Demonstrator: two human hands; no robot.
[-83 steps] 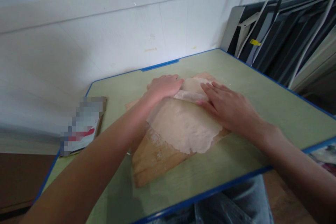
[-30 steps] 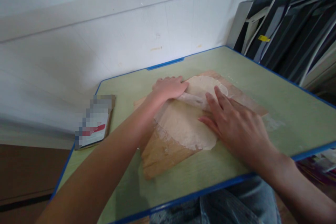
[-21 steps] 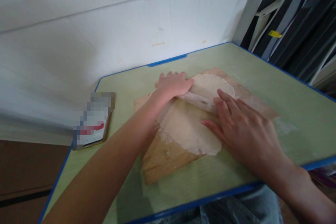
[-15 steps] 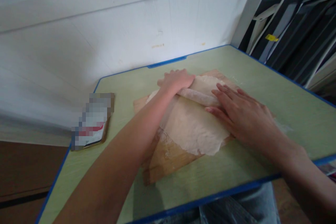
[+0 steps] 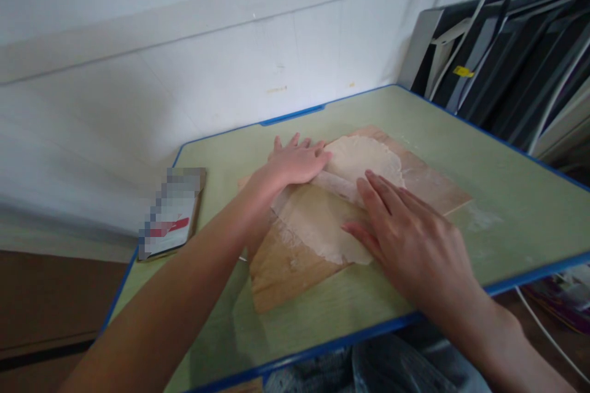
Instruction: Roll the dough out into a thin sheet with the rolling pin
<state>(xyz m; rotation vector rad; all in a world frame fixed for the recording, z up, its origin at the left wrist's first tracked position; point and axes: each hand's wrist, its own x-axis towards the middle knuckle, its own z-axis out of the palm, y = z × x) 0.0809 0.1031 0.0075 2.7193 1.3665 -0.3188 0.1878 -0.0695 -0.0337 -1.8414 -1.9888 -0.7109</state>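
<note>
A floured rolling pin (image 5: 340,186) lies across a thin, pale sheet of dough (image 5: 318,227). On the pin's far left part rests my left hand (image 5: 299,158), palm down with its fingers spread. My right hand (image 5: 405,221) lies over the pin's right end, fingers stretched forward and the thumb apart; that end is hidden beneath it. Under the dough is a wooden board (image 5: 281,279), bare at its front left corner and along its right side. The dough's edge is ragged at the front.
The board sits on a pale green table (image 5: 507,209) with blue edging. A phone (image 5: 177,212) leans by the left edge. Behind stands a white wall (image 5: 230,73). Dark panels and cables (image 5: 511,55) are at the right. Flour dusts the tabletop beside the board.
Both hands have shifted left and slightly nearer with the rolling pin. More of the board's right side shows. My left fingers are more spread, and the camera view has moved a little.
</note>
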